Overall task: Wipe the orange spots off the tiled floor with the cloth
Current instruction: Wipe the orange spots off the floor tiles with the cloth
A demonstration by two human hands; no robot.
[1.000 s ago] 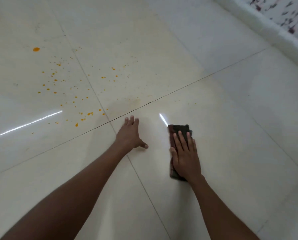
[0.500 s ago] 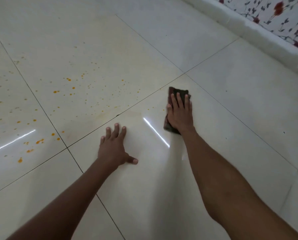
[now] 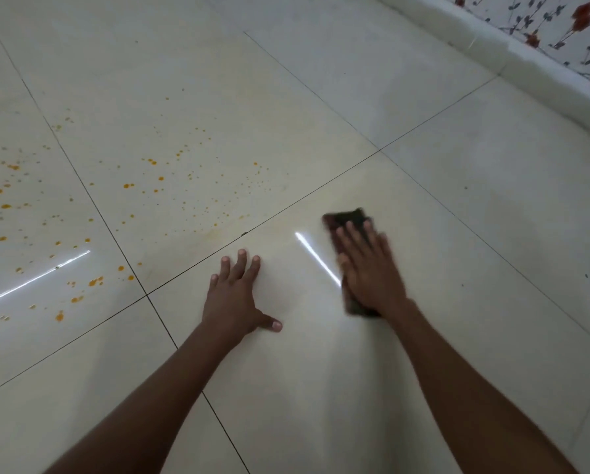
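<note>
Fingers [image 3: 240,268] of the left hand [image 3: 233,299] are spread straight and laid flat on the tiled floor [image 3: 321,371] at lower centre, nothing being held. Orange spots [image 3: 125,186] are scattered over the tiles at the left and centre left of the frame, well apart from the cloth. Right of centre, the dark cloth [image 3: 350,218] is pressed to the floor under the right hand [image 3: 372,275], whose fingers are extended flat upon it; both are blurred. A white skirting [image 3: 526,59] and a flowered wall [image 3: 560,22] are seen at the upper right.
</note>
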